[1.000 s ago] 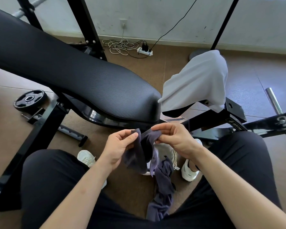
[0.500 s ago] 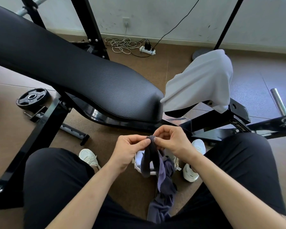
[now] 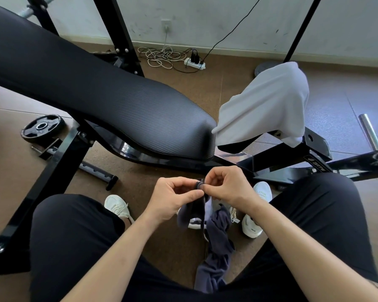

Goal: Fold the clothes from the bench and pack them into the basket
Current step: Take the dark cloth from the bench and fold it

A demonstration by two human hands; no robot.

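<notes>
A dark grey-blue garment [image 3: 216, 243] hangs between my knees, bunched and trailing down to my lap. My left hand [image 3: 172, 198] and my right hand [image 3: 229, 186] pinch its top edge together, fingertips almost touching. A light grey garment [image 3: 268, 103] lies draped over the small front pad of the black weight bench [image 3: 109, 101], to the right of the long padded seat. No basket is in view.
The bench's black steel frame [image 3: 292, 158] runs just beyond my hands. A weight plate [image 3: 42, 127] lies on the floor at left and a metal bar [image 3: 369, 134] at right. A power strip with coiled cables [image 3: 192, 62] sits by the wall. My white shoes [image 3: 252, 227] rest below.
My hands have drawn together, gathering the dark garment's top edge from a spread hold into a tight pinch. The cloth hangs narrower. The view has shifted slightly.
</notes>
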